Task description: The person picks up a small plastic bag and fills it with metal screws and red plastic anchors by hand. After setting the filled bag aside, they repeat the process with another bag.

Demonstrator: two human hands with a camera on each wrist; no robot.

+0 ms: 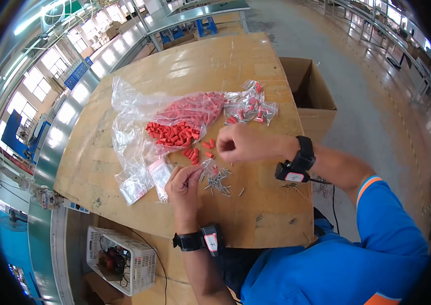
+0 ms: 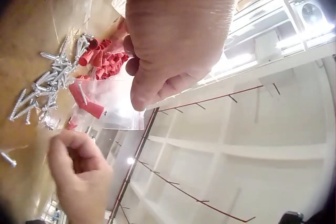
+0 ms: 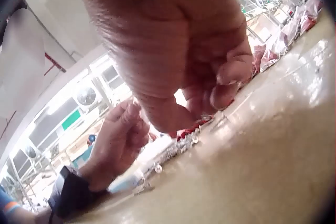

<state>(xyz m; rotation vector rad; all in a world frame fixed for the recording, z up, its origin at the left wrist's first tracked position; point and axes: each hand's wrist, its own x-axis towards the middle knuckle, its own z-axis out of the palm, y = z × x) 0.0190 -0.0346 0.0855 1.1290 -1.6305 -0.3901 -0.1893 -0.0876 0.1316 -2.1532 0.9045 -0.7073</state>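
My left hand (image 1: pixel 189 175) pinches the mouth of a small clear bag (image 1: pixel 206 164) at the near middle of the wooden table (image 1: pixel 261 213). In the left wrist view that hand (image 2: pixel 137 79) holds the bag (image 2: pixel 113 95) with red plastic plugs (image 2: pixel 90 107) inside. A heap of silver screws (image 1: pixel 218 182) lies just right of it. My right hand (image 1: pixel 233 145) hovers above, fingers curled. In the right wrist view its fingertips (image 3: pixel 218 95) seem to pinch a small metal piece, likely a screw (image 3: pixel 206 117).
A big clear bag (image 1: pixel 129 117) spills loose red plugs (image 1: pixel 172 133) behind my hands. Several small filled bags (image 1: pixel 250 105) lie at the back right. An open cardboard box (image 1: pixel 311 99) stands off the table's right edge. A white basket (image 1: pixel 119 259) sits below on the left.
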